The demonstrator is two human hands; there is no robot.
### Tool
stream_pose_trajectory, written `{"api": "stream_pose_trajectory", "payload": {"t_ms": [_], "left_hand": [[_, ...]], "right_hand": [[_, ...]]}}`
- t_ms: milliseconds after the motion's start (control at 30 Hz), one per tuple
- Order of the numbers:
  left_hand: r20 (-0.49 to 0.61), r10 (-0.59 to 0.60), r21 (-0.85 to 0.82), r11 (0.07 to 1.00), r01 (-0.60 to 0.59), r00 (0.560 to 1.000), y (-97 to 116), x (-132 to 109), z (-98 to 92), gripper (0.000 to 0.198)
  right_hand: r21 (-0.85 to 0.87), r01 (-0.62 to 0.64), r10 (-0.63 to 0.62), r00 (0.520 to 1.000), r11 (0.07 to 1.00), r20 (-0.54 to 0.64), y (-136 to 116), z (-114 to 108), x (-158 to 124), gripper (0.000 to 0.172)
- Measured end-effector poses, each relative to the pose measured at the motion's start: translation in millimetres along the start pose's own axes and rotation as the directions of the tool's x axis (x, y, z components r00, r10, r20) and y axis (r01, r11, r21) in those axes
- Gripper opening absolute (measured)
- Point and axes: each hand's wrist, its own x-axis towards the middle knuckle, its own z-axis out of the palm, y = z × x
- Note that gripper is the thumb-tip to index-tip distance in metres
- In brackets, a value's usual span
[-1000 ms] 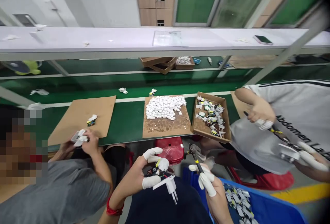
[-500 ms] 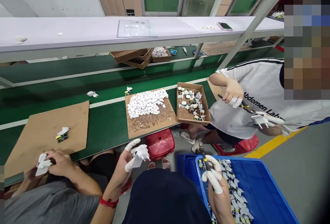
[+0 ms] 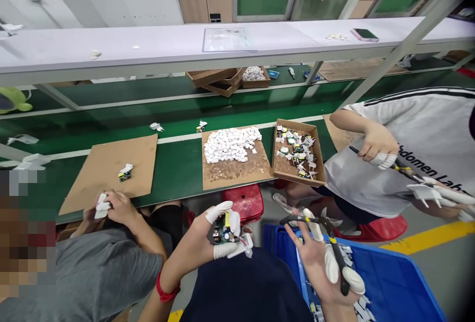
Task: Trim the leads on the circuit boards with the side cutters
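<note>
At the bottom middle of the frame, the left hand [image 3: 196,243] pinches a green board [image 3: 220,235] and its white case [image 3: 241,249] between thumb and fingers, up in the air on the near side of the table [image 3: 180,176]. At the bottom right, the right hand [image 3: 319,262] is spread out with its palm showing, and the black pliers [image 3: 338,257] lie loosely held in it, handles wide apart. The two hands are well apart, with dark cloth [image 3: 248,292] below the gap. The blue bin [image 3: 393,267] is under the right hand, and its left rim runs just beside that hand. A red stool [image 3: 243,201] is behind the left hand's top fingers. In the middle, a brown card [image 3: 237,179] carries a heap of white bits [image 3: 230,144], and its near side sits by the table edge. Just right of it is a box [image 3: 297,179] with more boards [image 3: 299,149], turned a bit, and its near right corner looks to poke past the edge. A strip of green table runs between the middle card and the left card [image 3: 100,183]. At the lower left, a worker in gray [image 3: 100,262] looks just beside the left arm, so room there is tight; at the right, a worker in white [image 3: 371,193] is farther from the right hand
</note>
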Motion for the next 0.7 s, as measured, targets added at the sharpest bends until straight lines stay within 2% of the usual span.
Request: {"api": "stream_pose_trajectory", "payload": {"t_ms": [33, 100, 200, 233, 300, 367, 433, 500, 567, 633, 700], "left_hand": [[-0.005, 0.041, 0.031, 0.999, -0.041, 0.999, 5, -1, -1.8, 0.069], [-0.037, 0.128, 0.048, 0.991, -0.126, 0.991, 11, -3, -3.5, 0.068], [-0.127, 0.261, -0.009, 0.964, -0.264, 0.957, 10, -9, -2.0, 0.073], [-0.159, 0.273, -0.08, 0.954, -0.288, 0.949, 9, -11, -0.5, 0.075], [-0.202, 0.223, -0.34, 0.897, -0.282, 0.954, 9, -14, 3.4, 0.078], [-0.178, 0.144, -0.658, 0.718, -0.226, 0.974, 14, -15, 8.1, 0.077], [-0.101, 0.109, -0.886, 0.442, -0.14, 0.989, 23, -15, 12.8, 0.07], [-0.008, 0.107, -0.985, 0.17, -0.026, 0.994, 33, -13, 17.3, 0.063], [0.034, 0.125, -0.998, -0.049, 0.041, 0.992, 42, -11, 21.5, 0.064], [0.034, 0.157, -0.982, -0.177, 0.062, 0.987, 45, -10, 25.5, 0.068], [0.034, 0.172, -0.971, -0.228, 0.074, 0.985, 44, -10, 28.7, 0.067]], "right_hand": [[0.018, -0.011, 0.01, 0.998, 1.0, 0.062, -1, 3, -1, 0.059], [0.046, -0.035, 0.025, 0.98, 0.998, 0.197, -4, 6, -3, 0.044], [0.057, -0.091, 0.071, 0.955, 0.994, 0.287, -4, 6, -5, 0.033], [0.066, -0.095, 0.071, 0.951, 0.993, 0.301, -3, 5, -5, 0.033], [0.109, -0.103, 0.061, 0.939, 0.989, 0.34, 1, 4, -5, 0.029], [0.147, -0.144, 0.076, 0.916, 0.979, 0.393, 6, 4, -6, 0.026], [0.111, -0.181, 0.117, 0.896, 0.977, 0.428, 9, 6, -6, 0.027], [-0.016, -0.179, 0.167, 0.877, 0.984, 0.45, 10, 10, -6, 0.025], [-0.173, -0.147, 0.215, 0.837, 0.974, 0.504, 9, 15, -6, 0.026], [-0.284, -0.094, 0.247, 0.783, 0.954, 0.571, 7, 20, -6, 0.026], [-0.344, -0.045, 0.258, 0.753, 0.938, 0.606, 4, 21, -7, 0.026]]}}
